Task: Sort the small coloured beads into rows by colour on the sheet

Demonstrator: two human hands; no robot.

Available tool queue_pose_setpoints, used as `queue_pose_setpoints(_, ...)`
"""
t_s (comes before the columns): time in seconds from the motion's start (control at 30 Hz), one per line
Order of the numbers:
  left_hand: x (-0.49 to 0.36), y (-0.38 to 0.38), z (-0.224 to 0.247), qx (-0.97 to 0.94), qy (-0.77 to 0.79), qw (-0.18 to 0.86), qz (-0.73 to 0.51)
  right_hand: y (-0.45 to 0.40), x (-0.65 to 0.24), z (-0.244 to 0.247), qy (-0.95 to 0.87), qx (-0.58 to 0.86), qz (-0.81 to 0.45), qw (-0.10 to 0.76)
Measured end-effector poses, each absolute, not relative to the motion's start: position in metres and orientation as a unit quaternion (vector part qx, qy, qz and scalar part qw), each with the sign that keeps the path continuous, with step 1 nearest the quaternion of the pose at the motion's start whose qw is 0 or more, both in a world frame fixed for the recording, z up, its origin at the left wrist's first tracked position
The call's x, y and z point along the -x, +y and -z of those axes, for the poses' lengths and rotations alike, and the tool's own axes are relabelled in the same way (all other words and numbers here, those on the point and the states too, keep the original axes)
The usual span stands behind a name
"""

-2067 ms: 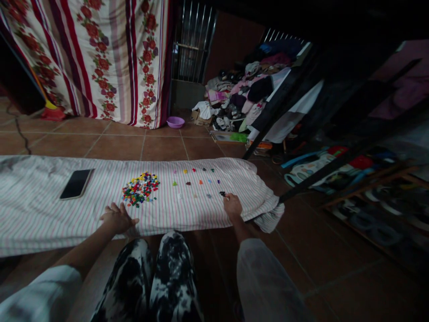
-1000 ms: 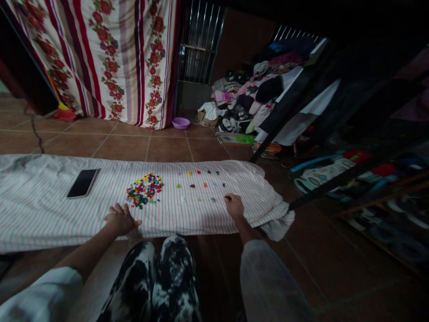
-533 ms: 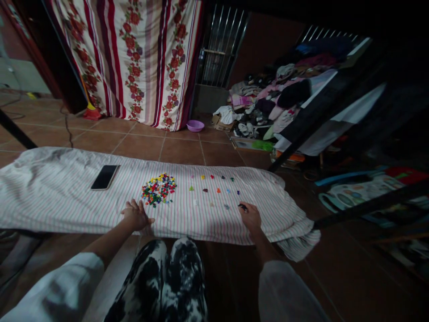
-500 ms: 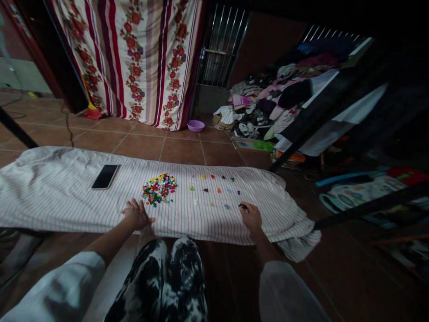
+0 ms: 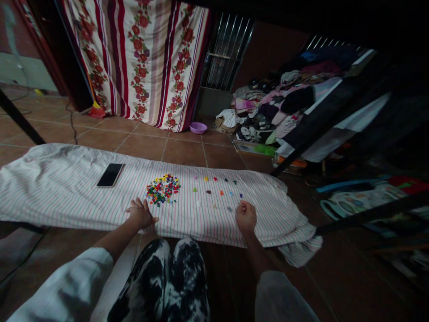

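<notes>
My left hand (image 5: 140,215) rests on the striped cloth (image 5: 83,205), fingers spread, holding nothing. Just beyond it lies a heap of small multicoloured pieces (image 5: 163,188), too small to tell their kind. To the right, little same-coloured clusters sit in rows, among them a yellow cluster (image 5: 206,178), an orange cluster (image 5: 221,192) and a grey cluster (image 5: 229,209). My right hand (image 5: 246,218) is closed at the right end of the nearest row, close to the grey cluster and below a dark blue cluster (image 5: 241,195). Its curled fingers hide whatever they may hold.
A phone (image 5: 110,175) lies on the cloth at the left. Dark slanted posts stand near both ends of the cloth-covered surface. Beyond, on the tiled floor, are a purple basin (image 5: 198,128), a broom (image 5: 97,110) and a large pile of clothes (image 5: 268,107).
My right hand has shifted slightly toward me and curled further; the small black pieces seen at its fingertips are now out of sight. My left hand stays in place. The view has tilted a little.
</notes>
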State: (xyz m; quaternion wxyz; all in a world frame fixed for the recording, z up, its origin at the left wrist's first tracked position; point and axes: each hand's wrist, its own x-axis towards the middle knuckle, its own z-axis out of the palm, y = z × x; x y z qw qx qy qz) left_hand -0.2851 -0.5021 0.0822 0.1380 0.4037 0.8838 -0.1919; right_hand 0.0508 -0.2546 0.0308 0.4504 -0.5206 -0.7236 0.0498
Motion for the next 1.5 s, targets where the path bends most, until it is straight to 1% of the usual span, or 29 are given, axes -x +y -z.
queue_pose_setpoints(0.17,0.284,-0.503,-0.084,-0.404,0.882,0.14,0.198,-0.284,-0.011,-0.034,-0.766,0.463,-0.098,0.434)
queue_pose_setpoints(0.4,0.283,-0.499,-0.089,-0.395,0.884,0.16,0.192,-0.321,0.042,-0.042,-0.828,0.38,-0.176,0.372)
queue_pose_setpoints(0.5,0.283,-0.496,-0.095,-0.378,0.888,0.185,0.187,-0.328,0.069,-0.048,-0.845,0.366,-0.202,0.333)
queue_pose_setpoints(0.63,0.285,-0.493,-0.099,-0.376,0.889,0.203,0.165,-0.332,0.108,-0.059,-0.867,0.361,-0.224,0.259)
queue_pose_setpoints(0.73,0.285,-0.491,-0.095,-0.371,0.894,0.208,0.137,-0.331,0.137,-0.066,-0.882,0.359,-0.224,0.206)
queue_pose_setpoints(0.83,0.283,-0.489,-0.087,-0.362,0.902,0.191,0.137,-0.327,0.162,-0.07,-0.888,0.372,-0.213,0.168)
queue_pose_setpoints(1.03,0.278,-0.489,-0.082,-0.381,0.896,0.147,0.175,-0.314,0.201,-0.073,-0.896,0.383,-0.187,0.12)
queue_pose_setpoints(1.2,0.275,-0.49,-0.09,-0.38,0.891,0.148,0.198,-0.304,0.223,-0.073,-0.902,0.393,-0.167,0.068)
queue_pose_setpoints(1.37,0.275,-0.491,-0.091,-0.391,0.888,0.143,0.194,-0.3,0.236,-0.07,-0.905,0.397,-0.152,0.026)
queue_pose_setpoints(1.5,0.276,-0.491,-0.087,-0.395,0.889,0.144,0.182,-0.3,0.24,-0.069,-0.899,0.41,-0.155,0.015)
